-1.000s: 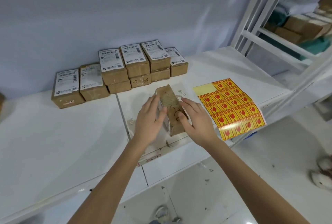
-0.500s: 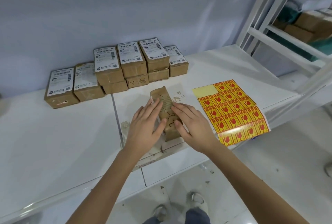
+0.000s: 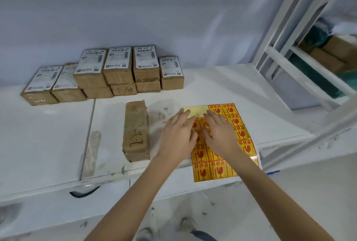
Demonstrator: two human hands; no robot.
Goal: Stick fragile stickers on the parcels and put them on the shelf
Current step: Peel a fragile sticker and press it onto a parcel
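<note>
Item: brown paper-wrapped parcel point(image 3: 136, 130), lying flat on the white table point(image 3: 48, 144), hand-marked on top, no hand on it; it sits just left of the fragile-sticker sheet point(image 3: 229, 122), apart from it. Sticker sheet: yellow with red glass symbols, near edge overhanging the table front; far-left corner is bare backing where stickers are gone. Left hand point(image 3: 176, 136) and right hand point(image 3: 220, 134): side by side over the sheet's left columns, fingers extended and flat, gripping nothing that can be seen; whether the fingertips touch the sheet or hover cannot be told. Stock: stack of labelled parcels point(image 3: 117, 68) at the far edge against the wall, some two high, none showing a red sticker from this angle. Shelf: white shelving frame point(image 3: 301, 51) at far right, with brown boxes blurred behind it. Risks, judged: the overhanging sheet could slide off the table if a sticker is peeled without the other hand pinning it; a sticker peeled fast may curl and stick to fingers or fold on itself; the parcel's creased wrapping could leave the sticker wrinkled or poorly bonded. Obscured: the stickers under both palms, the fingertips' contact, the parcel's underside and any label there, lower shelf levels cut off at the frame edge, and the sticker text, too small to read.
</note>
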